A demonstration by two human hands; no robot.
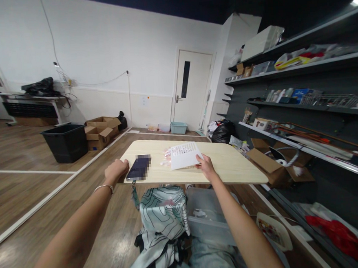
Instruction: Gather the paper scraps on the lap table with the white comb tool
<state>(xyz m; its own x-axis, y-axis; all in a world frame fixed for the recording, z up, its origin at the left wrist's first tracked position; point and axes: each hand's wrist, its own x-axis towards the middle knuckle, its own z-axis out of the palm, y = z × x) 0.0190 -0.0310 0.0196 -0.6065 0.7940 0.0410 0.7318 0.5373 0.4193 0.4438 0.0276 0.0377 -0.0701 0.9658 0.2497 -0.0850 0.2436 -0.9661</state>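
My left hand (116, 171) is curled round the near left edge of a light wooden table (230, 163), beside a dark phone (138, 168) that lies flat on the top. My right hand (205, 165) pinches the near corner of a white printed sheet (185, 155) resting on the table. Small pink and white pieces (166, 156) lie scattered just left of the sheet. A lanyard (135, 194) hangs from the phone over the table edge.
A patterned cloth bag (162, 217) and a clear plastic bin (205, 218) sit below the table. A black bin (64, 142) and cardboard boxes (101, 132) stand at left. Dark shelves (302, 101) full of goods line the right, with an open box (274, 164) beside them.
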